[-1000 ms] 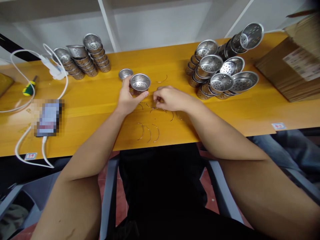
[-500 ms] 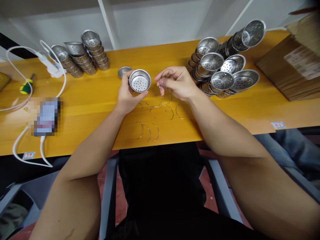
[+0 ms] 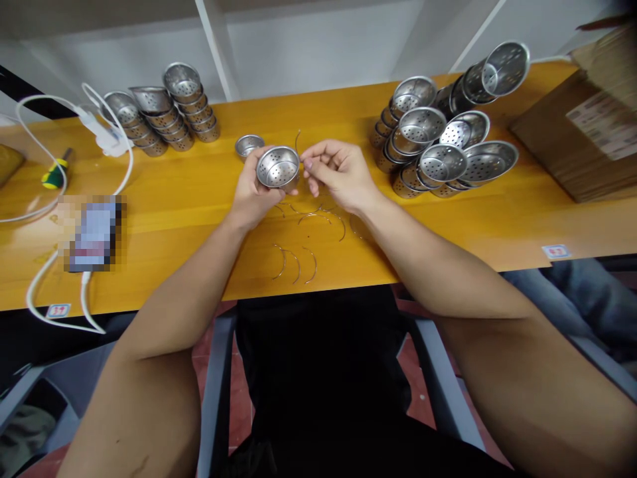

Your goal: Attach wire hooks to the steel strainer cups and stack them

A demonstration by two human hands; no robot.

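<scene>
My left hand is wrapped round a perforated metal cup, its mouth tilted toward me. Pinched in the fingers of my right hand is a thin curved wire, which rises beside the cup's right rim. Whether the wire touches the rim I cannot tell. Behind my left hand another small metal cup stands on the table. Several loose curved wires lie under and in front of my hands, and several more wires lie closer to the table's front edge.
Stacks of perforated cups stand at the back left and, in a larger group, to the right. A cardboard box is at the far right. On the left are a phone, a white cable and a screwdriver.
My right hand has moved left, up to the cup's right side, and the wire now shows upright above its fingers. The cup in my left hand has tilted and sits slightly lower.
</scene>
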